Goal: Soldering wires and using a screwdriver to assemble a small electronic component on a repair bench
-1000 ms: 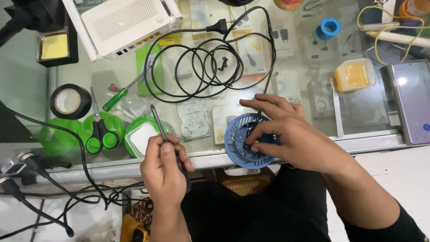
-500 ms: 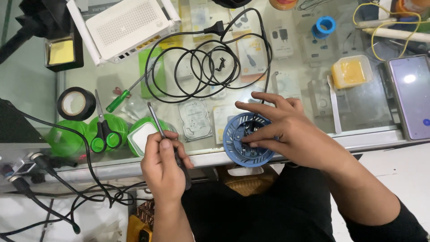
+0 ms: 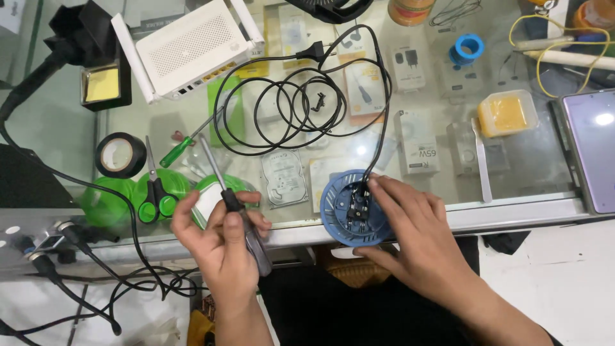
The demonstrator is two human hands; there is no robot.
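Note:
My left hand (image 3: 221, 243) grips a black-handled screwdriver (image 3: 225, 192) whose metal shaft points up and left over the glass counter. My right hand (image 3: 410, 237) rests on the right side of a round blue plastic part (image 3: 339, 205) at the counter's front edge, fingers on its dark inner piece. A coiled black power cable (image 3: 301, 109) runs from the blue part up to a plug near the top.
A white router (image 3: 186, 48), black tape roll (image 3: 120, 155), green-handled scissors (image 3: 152, 192), green-handled screwdriver (image 3: 186, 144), yellow-lidded box (image 3: 509, 112), blue tape spool (image 3: 467, 48) and a phone (image 3: 592, 147) lie on the glass counter (image 3: 512, 208). Black cables hang at lower left.
My right hand has slid off to the right, uncovering most of the blue part. My left hand and screwdriver stayed about in place.

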